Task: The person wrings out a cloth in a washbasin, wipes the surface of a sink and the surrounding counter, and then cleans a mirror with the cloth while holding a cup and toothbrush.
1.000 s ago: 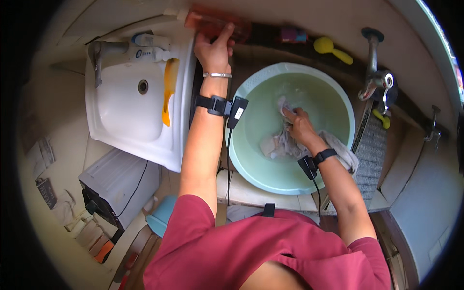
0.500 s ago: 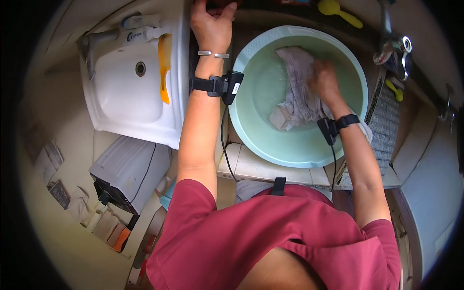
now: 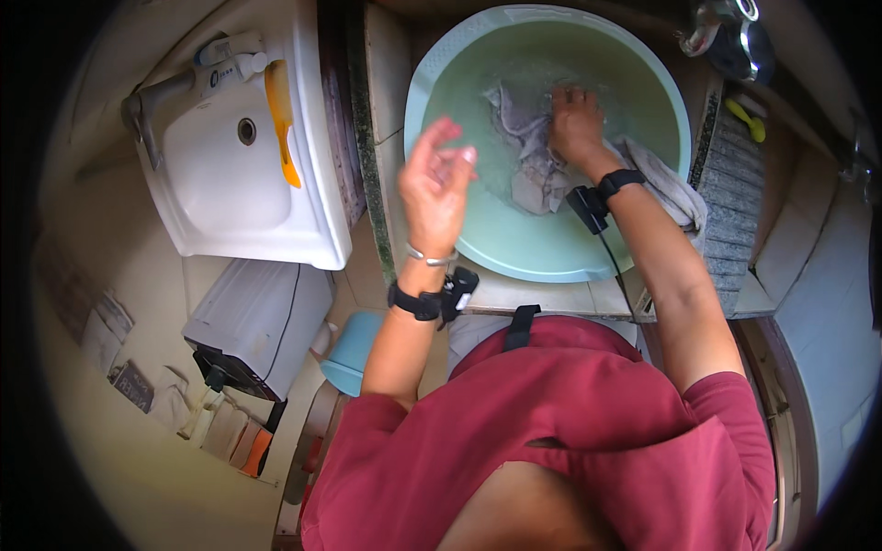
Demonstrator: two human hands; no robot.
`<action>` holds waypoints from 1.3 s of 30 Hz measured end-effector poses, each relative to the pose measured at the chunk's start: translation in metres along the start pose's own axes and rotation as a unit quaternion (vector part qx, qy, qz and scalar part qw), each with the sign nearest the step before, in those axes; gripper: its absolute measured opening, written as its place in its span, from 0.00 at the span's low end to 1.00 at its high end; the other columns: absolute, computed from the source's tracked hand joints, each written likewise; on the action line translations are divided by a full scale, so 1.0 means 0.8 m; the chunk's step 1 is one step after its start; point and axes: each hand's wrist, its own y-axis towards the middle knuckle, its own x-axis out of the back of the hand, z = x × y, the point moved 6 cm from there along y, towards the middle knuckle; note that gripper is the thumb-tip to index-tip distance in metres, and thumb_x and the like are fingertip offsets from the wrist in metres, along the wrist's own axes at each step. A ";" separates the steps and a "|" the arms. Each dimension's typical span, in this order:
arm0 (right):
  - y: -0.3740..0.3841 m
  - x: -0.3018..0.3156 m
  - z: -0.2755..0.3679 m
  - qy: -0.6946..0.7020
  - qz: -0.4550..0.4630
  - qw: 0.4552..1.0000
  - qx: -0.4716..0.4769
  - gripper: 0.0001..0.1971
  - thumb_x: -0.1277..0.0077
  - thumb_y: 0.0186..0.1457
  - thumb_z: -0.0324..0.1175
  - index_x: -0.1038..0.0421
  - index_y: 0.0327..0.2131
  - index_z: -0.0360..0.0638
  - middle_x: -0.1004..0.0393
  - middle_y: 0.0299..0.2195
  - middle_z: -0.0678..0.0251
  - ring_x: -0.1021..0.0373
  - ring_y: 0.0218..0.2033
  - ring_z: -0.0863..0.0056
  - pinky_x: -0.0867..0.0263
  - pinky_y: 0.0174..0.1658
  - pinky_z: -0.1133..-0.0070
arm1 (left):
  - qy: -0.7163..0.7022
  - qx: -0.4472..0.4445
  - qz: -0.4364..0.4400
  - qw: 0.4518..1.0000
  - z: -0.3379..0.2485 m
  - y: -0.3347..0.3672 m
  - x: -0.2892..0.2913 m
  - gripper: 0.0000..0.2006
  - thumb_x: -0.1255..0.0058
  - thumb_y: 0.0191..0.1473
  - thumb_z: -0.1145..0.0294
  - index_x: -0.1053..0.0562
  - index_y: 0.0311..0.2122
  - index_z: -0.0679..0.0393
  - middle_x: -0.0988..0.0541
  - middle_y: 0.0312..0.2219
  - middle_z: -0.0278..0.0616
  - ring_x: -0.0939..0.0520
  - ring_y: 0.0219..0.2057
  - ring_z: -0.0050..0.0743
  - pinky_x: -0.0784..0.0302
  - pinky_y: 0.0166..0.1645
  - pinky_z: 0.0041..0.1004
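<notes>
A pale green basin (image 3: 432,69) holds water and a soaked greyish cloth (image 3: 528,184). My right hand (image 3: 577,124) is down in the basin against the cloth, palm down with its fingers stretched out. A light grey piece of cloth (image 3: 671,184) hangs over the basin's right rim, beside my right wrist; whether it joins the wet one I cannot tell. Above the basin's left rim, my left hand (image 3: 436,184) is raised, fingers apart and slightly blurred, with nothing visible in it.
A white washbasin (image 3: 225,184) with a tap (image 3: 152,106), tube and orange-yellow item (image 3: 278,119) is at left. At right are a ridged grey washboard slab (image 3: 730,197), a yellow-green scoop (image 3: 746,119) and a metal tap (image 3: 735,37). A blue bucket (image 3: 349,354) stands below.
My left hand has come back from the far edge toward me, over the basin's left rim. My right hand has shifted on the cloth, its fingers now stretched out. The view has shifted.
</notes>
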 end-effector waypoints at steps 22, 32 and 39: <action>-0.037 0.065 0.012 0.113 -0.046 0.992 0.040 0.14 0.50 0.53 0.34 0.30 0.43 0.39 0.26 0.36 0.47 0.28 0.39 0.48 0.32 0.41 0.59 | -0.382 0.199 0.055 0.901 0.112 -0.066 -0.062 0.26 0.59 0.66 0.60 0.43 0.60 0.70 0.36 0.59 0.55 0.35 0.61 0.57 0.39 0.63 0.60; -0.014 -0.018 0.006 -0.014 0.146 0.989 0.021 0.31 0.46 0.47 0.30 0.35 0.58 0.54 0.32 0.53 0.54 0.34 0.54 0.48 0.39 0.57 0.53 | -0.321 0.332 -0.047 0.886 0.186 -0.023 -0.061 0.41 0.57 0.63 0.46 0.64 0.70 0.45 0.70 0.69 0.50 0.65 0.68 0.66 0.47 0.60 0.75; 0.020 -0.055 -0.022 0.147 0.006 0.989 0.020 0.25 0.47 0.46 0.31 0.29 0.52 0.43 0.24 0.44 0.48 0.27 0.47 0.51 0.31 0.51 0.63 | -0.328 0.397 -0.018 0.857 0.191 -0.007 -0.086 0.44 0.56 0.60 0.40 0.67 0.70 0.41 0.72 0.69 0.45 0.65 0.69 0.64 0.46 0.56 0.78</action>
